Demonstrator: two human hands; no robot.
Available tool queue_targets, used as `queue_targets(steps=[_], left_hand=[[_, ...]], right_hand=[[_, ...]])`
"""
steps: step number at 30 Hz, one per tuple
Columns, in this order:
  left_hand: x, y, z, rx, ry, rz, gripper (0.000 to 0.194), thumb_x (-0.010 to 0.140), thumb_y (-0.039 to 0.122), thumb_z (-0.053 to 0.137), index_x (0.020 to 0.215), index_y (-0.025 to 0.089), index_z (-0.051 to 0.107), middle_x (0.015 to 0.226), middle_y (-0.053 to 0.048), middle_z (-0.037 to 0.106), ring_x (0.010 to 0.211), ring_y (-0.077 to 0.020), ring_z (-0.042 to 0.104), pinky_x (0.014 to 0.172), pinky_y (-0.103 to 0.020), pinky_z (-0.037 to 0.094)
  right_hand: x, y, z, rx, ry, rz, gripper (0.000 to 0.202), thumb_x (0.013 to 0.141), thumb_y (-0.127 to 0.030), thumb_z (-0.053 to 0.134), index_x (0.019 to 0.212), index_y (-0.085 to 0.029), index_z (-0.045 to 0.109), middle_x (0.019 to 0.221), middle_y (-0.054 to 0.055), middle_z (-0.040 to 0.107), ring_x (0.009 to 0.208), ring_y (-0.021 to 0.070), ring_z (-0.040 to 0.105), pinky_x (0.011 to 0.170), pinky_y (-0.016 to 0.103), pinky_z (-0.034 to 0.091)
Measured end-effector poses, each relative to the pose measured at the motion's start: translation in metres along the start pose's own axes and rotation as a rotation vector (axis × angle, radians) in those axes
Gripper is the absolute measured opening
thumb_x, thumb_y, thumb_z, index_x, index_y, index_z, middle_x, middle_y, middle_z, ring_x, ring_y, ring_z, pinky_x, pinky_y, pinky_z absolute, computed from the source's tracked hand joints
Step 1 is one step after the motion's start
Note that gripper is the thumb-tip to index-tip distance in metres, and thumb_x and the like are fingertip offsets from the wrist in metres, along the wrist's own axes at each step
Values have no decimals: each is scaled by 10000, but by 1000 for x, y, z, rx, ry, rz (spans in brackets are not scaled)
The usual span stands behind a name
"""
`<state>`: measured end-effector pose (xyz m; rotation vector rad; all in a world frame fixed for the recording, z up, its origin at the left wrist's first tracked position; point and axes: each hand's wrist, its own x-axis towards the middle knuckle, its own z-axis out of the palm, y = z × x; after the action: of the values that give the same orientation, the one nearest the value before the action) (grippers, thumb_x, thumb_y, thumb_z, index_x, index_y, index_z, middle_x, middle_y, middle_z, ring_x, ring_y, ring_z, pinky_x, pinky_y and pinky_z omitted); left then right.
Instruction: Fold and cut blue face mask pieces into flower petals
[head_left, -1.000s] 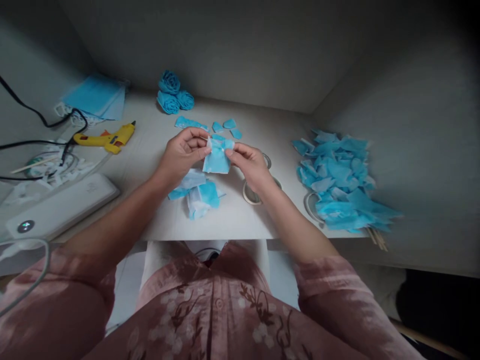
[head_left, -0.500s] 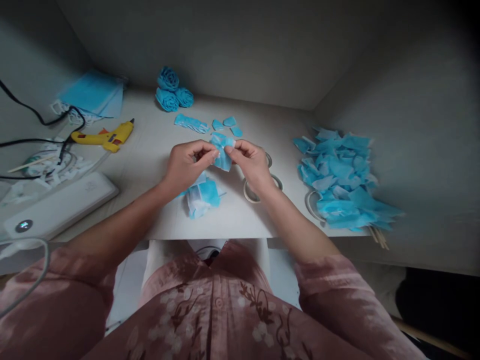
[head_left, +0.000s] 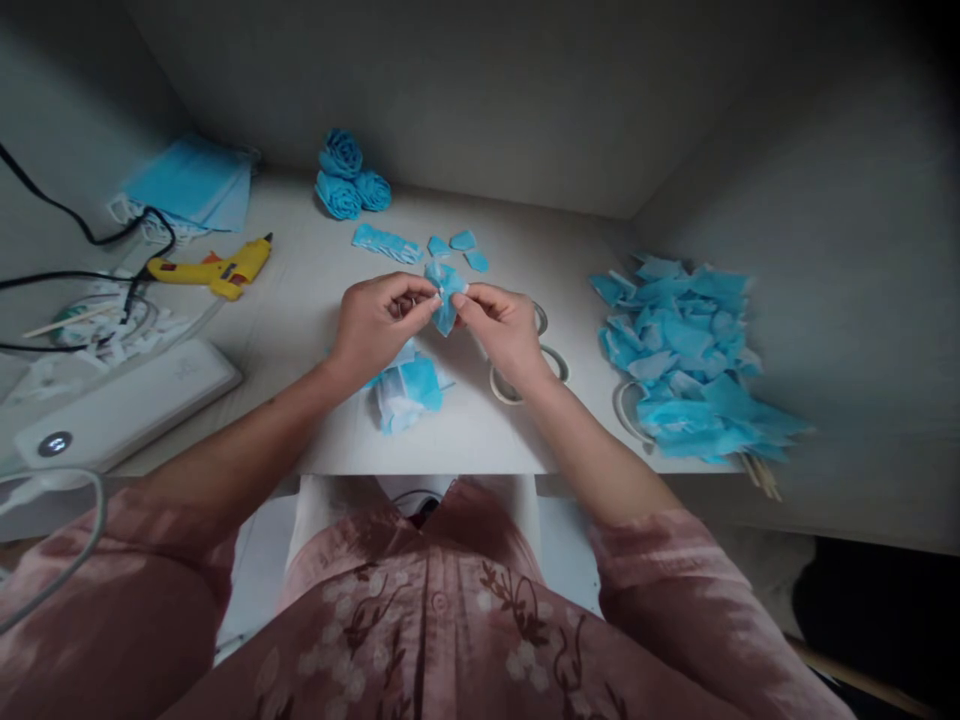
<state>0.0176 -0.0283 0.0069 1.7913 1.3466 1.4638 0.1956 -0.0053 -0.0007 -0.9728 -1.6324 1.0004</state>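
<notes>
A small blue fabric piece, thin and gathered, is held up over the middle of the table between both hands. My left hand pinches its left side with thumb and fingers. On its right side, my right hand grips it the same way. Below my left hand lies a loose pile of blue and white fabric pieces. Just beyond the held piece are several cut blue petal shapes and a row of overlapping blue strips. Tape rolls lie partly hidden beneath my right hand.
Three blue fabric roses stand at the back. On the left are a yellow glue gun, stacked face masks, black cables, white scraps and a white power bank. A heap of blue fabric with wooden sticks lies right.
The blue piece between my fingers has been drawn in narrower and now comes to a point at the bottom. Both hands stay in nearly the same place; the view has shifted slightly.
</notes>
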Motion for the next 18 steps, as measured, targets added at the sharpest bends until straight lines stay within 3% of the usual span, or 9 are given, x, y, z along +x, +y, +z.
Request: queue_targets(steps=[5,11,18], left_hand=[[1,-6,1,7,-1,-11,115,782,322,727,819,218,763,735,-4,720,680,-137,597,683,-264,461],[1,-6,1,31,5,-46,50,779,253,713,787,212,740,714,5,701,648,-127,576,679,-268,452],[1,-7,2,114,-7,-24,110,786,222,648,805,197,753,699,10,707,628,-112,581,640,-242,445]], right_hand=[[-5,-3,2,-180,17,-91,262,920,-423,652,816,-214,773,648,-26,615,625,115,530,639,249,414],[-8,3,5,-345,18,-231,244,965,-360,607,933,-251,823,846,32,766,806,186,669,792,307,476],[-10,3,6,-471,23,-310,270,985,-305,559,966,-232,818,873,39,785,817,184,688,813,301,493]])
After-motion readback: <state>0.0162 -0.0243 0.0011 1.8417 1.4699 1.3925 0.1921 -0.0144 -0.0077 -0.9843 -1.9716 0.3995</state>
